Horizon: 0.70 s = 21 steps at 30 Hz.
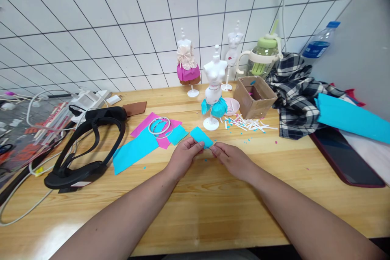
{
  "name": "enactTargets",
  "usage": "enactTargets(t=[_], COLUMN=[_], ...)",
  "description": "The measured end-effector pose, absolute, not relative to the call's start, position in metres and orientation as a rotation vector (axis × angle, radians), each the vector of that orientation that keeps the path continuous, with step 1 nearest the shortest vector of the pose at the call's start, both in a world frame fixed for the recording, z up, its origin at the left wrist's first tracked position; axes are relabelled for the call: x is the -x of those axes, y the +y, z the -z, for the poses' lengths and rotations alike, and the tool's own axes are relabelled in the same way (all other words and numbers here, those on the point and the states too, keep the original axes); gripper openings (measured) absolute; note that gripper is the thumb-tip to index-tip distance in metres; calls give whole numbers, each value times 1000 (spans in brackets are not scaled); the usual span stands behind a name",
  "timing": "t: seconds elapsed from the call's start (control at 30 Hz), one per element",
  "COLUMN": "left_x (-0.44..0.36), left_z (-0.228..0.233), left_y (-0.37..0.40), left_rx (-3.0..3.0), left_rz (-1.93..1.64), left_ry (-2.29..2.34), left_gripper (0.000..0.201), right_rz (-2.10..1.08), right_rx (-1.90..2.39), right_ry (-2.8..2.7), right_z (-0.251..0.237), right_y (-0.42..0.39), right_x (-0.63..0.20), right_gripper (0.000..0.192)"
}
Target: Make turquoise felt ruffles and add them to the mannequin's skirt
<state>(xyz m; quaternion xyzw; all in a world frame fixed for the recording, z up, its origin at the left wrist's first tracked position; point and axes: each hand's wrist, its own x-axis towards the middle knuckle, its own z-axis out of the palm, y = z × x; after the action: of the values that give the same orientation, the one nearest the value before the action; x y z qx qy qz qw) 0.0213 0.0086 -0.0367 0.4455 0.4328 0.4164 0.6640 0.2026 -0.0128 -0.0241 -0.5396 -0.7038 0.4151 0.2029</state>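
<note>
A small piece of blue crepe paper (200, 135) is held between my two hands above the table. My left hand (186, 152) pinches its lower left edge with the thumb on top. At the right corner, the fingertips of my right hand (227, 155) are closed on the same paper. Just beyond stands a white mini dress form (215, 73) with blue paper puffs (218, 107) round its lower part. Left of my hands lie blue paper strips (135, 152), pink paper (143, 125) and rolls of tape (159, 126).
Behind are a dressed mini form (188, 61) and another white one (234, 44). A cardboard box (255, 99), paper scraps (246, 122), a green-lidded jug (265, 55), plaid cloth (289, 93) and a phone (347, 156) lie rightward. A black headset (91, 146) and cables are left.
</note>
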Motion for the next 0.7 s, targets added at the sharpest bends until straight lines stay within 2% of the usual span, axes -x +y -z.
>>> enactTargets(t=[0.43, 0.7], left_x=[-21, -24], left_z=[38, 33], left_y=[10, 8], left_rx=[-928, -836], left_rz=[-993, -1057], left_ry=[1017, 997], left_gripper=[19, 24], right_rz=[-1156, -1362], right_rx=[1507, 1418], right_ry=[-1934, -1810], right_z=[26, 30], right_y=[-13, -20], right_x=[-202, -194], right_gripper=[38, 41])
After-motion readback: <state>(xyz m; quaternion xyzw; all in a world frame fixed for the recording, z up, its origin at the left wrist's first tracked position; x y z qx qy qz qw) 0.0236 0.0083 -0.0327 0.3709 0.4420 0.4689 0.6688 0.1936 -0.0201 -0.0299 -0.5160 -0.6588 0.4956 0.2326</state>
